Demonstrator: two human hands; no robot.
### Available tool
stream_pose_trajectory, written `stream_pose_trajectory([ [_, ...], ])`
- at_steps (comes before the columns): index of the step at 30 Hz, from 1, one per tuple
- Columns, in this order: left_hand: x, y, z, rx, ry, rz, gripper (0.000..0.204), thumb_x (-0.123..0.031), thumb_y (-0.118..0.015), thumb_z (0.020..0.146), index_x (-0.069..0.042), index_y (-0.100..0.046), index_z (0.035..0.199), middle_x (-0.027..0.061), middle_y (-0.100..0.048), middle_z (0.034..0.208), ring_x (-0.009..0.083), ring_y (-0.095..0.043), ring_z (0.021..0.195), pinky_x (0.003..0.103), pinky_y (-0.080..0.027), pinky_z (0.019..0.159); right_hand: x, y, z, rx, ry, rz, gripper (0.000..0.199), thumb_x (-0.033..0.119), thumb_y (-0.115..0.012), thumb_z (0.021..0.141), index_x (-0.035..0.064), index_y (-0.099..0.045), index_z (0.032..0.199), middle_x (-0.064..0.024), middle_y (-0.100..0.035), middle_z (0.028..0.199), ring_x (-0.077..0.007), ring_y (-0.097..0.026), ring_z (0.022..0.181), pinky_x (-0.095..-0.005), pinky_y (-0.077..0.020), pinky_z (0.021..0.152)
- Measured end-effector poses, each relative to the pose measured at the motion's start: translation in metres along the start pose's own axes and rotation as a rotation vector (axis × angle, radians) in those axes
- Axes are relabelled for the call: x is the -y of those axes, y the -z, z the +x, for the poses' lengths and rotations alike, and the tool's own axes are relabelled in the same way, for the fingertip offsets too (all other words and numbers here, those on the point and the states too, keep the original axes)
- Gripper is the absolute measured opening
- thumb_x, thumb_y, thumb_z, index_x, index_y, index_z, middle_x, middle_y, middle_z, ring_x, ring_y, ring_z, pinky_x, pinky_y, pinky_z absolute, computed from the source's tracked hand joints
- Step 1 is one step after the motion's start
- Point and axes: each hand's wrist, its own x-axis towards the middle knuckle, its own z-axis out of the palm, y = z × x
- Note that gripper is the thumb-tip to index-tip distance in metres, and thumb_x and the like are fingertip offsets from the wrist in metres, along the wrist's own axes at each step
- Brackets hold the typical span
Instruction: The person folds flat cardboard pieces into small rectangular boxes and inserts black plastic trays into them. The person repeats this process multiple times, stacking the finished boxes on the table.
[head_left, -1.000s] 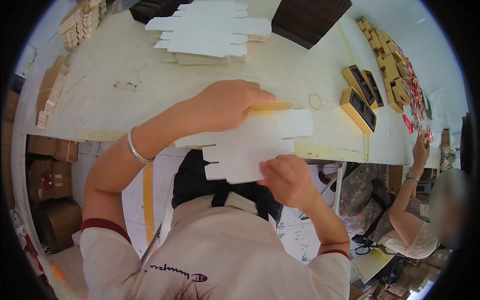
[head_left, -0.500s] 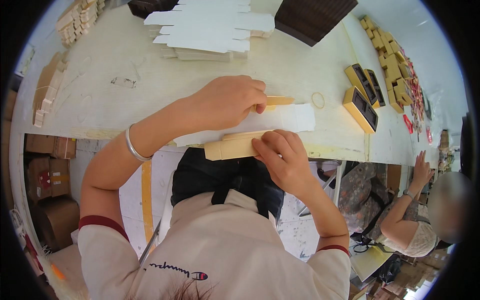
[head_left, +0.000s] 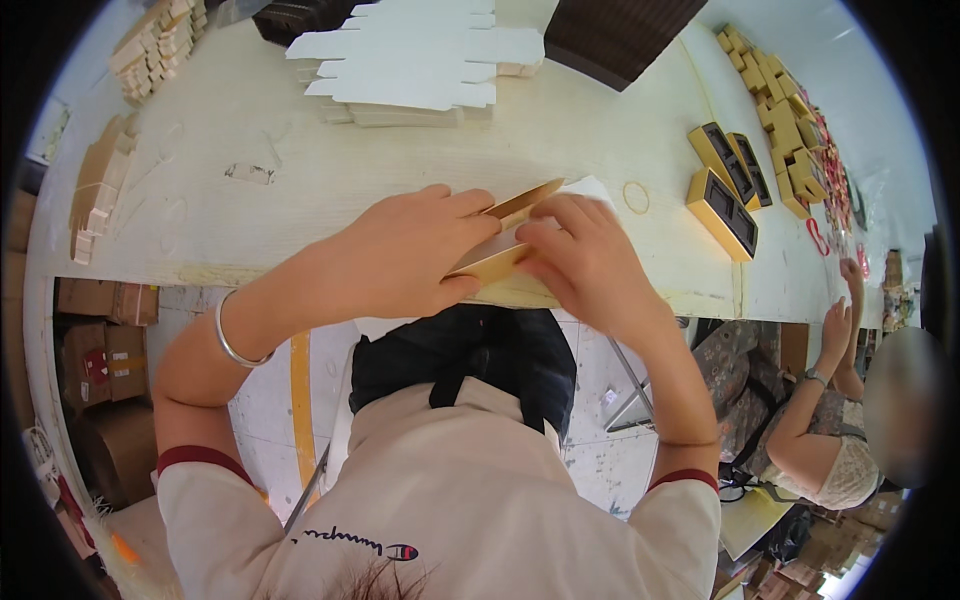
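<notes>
A gold carton (head_left: 495,267) with a white inside is in front of me at the table's near edge, its two long walls raised. My left hand (head_left: 405,255) grips its left end, thumb on the near wall and fingers at the far one. At the other end my right hand (head_left: 592,262) has its fingers curled at the walls, slightly blurred; its fingertips are partly hidden. White card (head_left: 590,188) shows beyond the right hand.
A stack of flat white carton blanks (head_left: 400,60) lies ahead, beside a dark brown ridged tray (head_left: 620,40). Gold boxes with black inserts (head_left: 722,212) and a rubber band (head_left: 636,198) are on the right. Banded card bundles (head_left: 103,185) lie left. A co-worker (head_left: 810,430) sits at right.
The carton's walls have been folded up from the flat sheet. My left hand has moved down onto its left end; my right hand has risen to its right end.
</notes>
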Motion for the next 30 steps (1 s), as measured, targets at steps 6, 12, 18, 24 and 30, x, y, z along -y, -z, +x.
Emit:
stream_pose_trajectory([
  [6, -0.02, -0.007, -0.004, -0.017, 0.164, -0.251, 0.055, -0.022, -0.077, 0.073, 0.002, -0.054, 0.117, 0.0142, -0.038, 0.137, 0.033, -0.06, 0.087, 0.037, -0.049, 0.077, 0.022, -0.013, -0.021, 0.034, -0.018, 0.334, 0.027, 0.01, -0.073, 0.074, 0.0073, -0.061, 0.098, -0.0119, -0.052, 0.1, -0.0316, -0.057, 0.088, -0.0389, -0.0473, 0.074],
  [12, 0.011, 0.001, -0.028, 0.169, -0.143, -0.56, 0.06, -0.004, -0.077, 0.07, 0.001, -0.053, 0.124, 0.0135, -0.032, 0.147, 0.0238, -0.056, 0.103, 0.034, -0.05, 0.085, -0.003, -0.007, -0.032, 0.106, -0.107, 0.595, 0.035, 0.014, -0.082, 0.066, 0.0049, -0.059, 0.09, -0.0118, -0.051, 0.098, -0.029, -0.054, 0.087, -0.0361, -0.046, 0.073],
  [18, 0.012, -0.029, -0.011, -0.218, -0.35, -0.212, 0.043, -0.01, -0.079, 0.07, -0.005, -0.06, 0.108, 0.0084, -0.064, 0.089, 0.0245, -0.06, 0.079, 0.032, -0.051, 0.067, 0.004, -0.016, -0.031, -0.035, -0.023, 0.376, 0.024, 0.005, -0.076, 0.069, 0.0028, -0.056, 0.082, -0.0102, -0.054, 0.091, -0.0269, -0.054, 0.082, -0.0343, -0.0428, 0.072],
  [24, -0.018, -0.039, -0.001, -0.348, -0.141, -0.26, 0.024, -0.008, -0.074, 0.076, -0.004, -0.061, 0.095, 0.0077, -0.057, 0.075, 0.0245, -0.056, 0.065, 0.034, -0.045, 0.057, 0.018, -0.022, -0.035, -0.035, -0.306, 0.671, 0.023, -0.004, -0.069, 0.07, 0.0016, -0.057, 0.088, -0.0134, -0.053, 0.105, -0.03, -0.055, 0.083, -0.0379, -0.0463, 0.075],
  [30, -0.018, -0.045, -0.005, -0.353, -0.128, -0.244, 0.01, -0.005, -0.07, 0.079, -0.001, -0.062, 0.08, 0.0079, -0.057, 0.074, 0.0251, -0.055, 0.064, 0.034, -0.044, 0.055, 0.026, -0.001, -0.05, 0.084, -0.17, 0.474, 0.06, 0.0, -0.072, 0.066, 0.0019, -0.052, 0.122, -0.019, -0.044, 0.134, -0.0293, -0.057, 0.103, -0.0363, -0.0475, 0.085],
])
